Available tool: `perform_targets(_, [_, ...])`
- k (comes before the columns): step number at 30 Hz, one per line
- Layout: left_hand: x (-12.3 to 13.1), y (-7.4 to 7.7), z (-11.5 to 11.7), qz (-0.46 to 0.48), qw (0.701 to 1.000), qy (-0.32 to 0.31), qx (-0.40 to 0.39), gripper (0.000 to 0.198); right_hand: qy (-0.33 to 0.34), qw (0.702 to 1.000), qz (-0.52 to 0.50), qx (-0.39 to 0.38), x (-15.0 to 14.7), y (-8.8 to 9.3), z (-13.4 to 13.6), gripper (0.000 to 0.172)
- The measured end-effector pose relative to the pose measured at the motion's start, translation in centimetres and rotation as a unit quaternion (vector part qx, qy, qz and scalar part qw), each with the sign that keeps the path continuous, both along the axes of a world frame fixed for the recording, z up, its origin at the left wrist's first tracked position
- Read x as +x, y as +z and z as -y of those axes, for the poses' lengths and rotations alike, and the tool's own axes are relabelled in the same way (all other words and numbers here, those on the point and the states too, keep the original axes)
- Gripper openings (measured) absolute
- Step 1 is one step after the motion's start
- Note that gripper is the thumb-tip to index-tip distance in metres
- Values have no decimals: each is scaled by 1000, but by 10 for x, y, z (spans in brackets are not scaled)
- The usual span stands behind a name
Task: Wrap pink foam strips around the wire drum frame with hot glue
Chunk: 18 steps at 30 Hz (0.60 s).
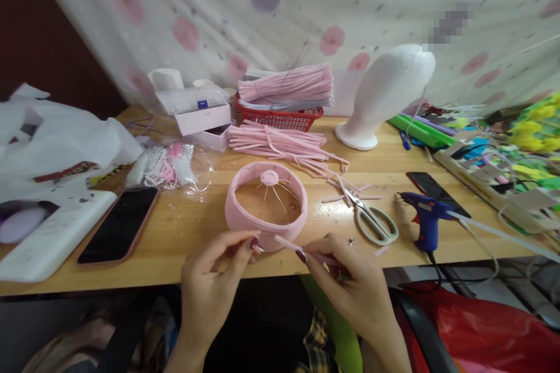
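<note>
My right hand (350, 274) pinches a pale pink pipe cleaner (289, 243), whose free end points left towards my other hand. My left hand (216, 277) is closed, thumb against forefinger, with a small glint at the fingertips; what it holds is too small to make out. Just beyond both hands stands a round pink band (265, 225) wrapped in fuzzy strips, like a hat frame. Thin bare wires cross its inside and meet at a small pink coil (269, 178). To the right lie scissors (371, 224) with pale handles, among cut pink pieces (335, 199).
A blue glue gun (426, 221) and a dark phone (441, 195) lie at right. Behind are a pink pipe cleaner bundle (275, 143), a red basket (280, 119) and a white foam head (385, 93). Another phone (120, 224) and a bag of pearl beads (164, 166) lie left.
</note>
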State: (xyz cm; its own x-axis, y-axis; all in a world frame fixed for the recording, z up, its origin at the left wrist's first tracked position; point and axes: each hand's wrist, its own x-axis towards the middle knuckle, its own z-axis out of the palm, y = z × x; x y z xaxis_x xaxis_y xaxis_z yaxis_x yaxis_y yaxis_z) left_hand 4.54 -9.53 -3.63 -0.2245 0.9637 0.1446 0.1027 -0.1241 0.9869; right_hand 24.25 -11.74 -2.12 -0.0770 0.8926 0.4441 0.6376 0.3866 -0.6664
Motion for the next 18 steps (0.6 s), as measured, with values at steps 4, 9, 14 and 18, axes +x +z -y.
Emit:
perform_targets(4, [-13,0,-5,-58,993,75,70,15,-11,1000,-6,26,-6,3,-6,15])
perform_targets(9, [-12,4,-1,-104,992,16,63,38,-16,1000,10,12,-14,-1,-13,17])
perform_targets(14, [-4,-2,-2,-100,991,27,83,13,-24,999,25,24,-26,-3,-22,17])
perform_targets(18, [-4,-12,-15,-130,989,-9,74,22,-23,998,40,35,-36,-5,-25,19])
